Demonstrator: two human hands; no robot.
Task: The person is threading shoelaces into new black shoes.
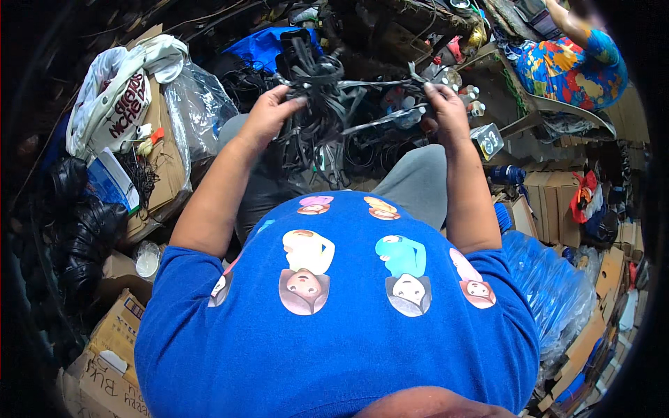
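A tangled bundle of black plastic strips (319, 87) hangs in front of my knees. My left hand (270, 111) is closed on its left side, thumb pointing toward the strips. My right hand (446, 110) is closed on the far ends of a few strips, which stick up above its fingers. One strip runs nearly straight between the two hands, and another slants down from the right hand toward the bundle. Loose strips trail below the bundle between my legs.
Plastic bottles (472, 101) lie just right of my right hand, near a clear square container (486, 141). A white printed cloth bag (111, 90) rests on cardboard at left. Blue plastic wrap (550, 275) lies at right. Another person in a colourful shirt (571, 73) sits at far right.
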